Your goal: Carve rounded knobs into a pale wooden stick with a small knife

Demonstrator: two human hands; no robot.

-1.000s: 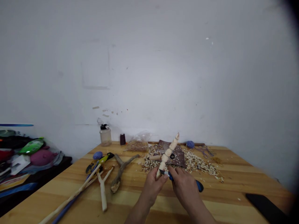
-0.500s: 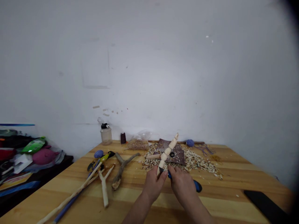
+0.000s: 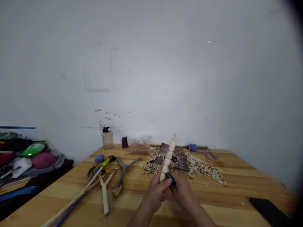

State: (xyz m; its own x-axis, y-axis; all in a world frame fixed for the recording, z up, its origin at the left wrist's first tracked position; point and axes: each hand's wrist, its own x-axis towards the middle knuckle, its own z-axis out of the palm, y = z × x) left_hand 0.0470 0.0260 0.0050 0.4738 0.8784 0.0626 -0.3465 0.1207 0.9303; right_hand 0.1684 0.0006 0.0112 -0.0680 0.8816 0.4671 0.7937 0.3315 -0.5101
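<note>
My left hand [image 3: 155, 192] is closed around the lower end of a pale peeled stick [image 3: 169, 155]. Notches ring the stick, which tilts up and slightly right to a narrow tip. Fingers wrapped round a blue-handled knife [image 3: 171, 180], my right hand [image 3: 181, 189] is close beside the left one. The knife's blade is hidden by the hands and stick. Behind the stick, a dark brown sheet [image 3: 181, 159] bears shavings and a small black ring [image 3: 174, 159].
Wood shavings [image 3: 201, 165] spread round the sheet. Left are a forked bark branch [image 3: 123, 176], a peeled fork [image 3: 104, 195] and long sticks [image 3: 71, 201]. A bottle [image 3: 108, 140], thread spool [image 3: 124, 142] and bag [image 3: 140, 148] stand behind. A black flat object [image 3: 268, 209] lies right.
The stick has turned more upright, and its side branch is now mostly out of sight. My right hand has rotated, and the far end of the blue handle no longer shows.
</note>
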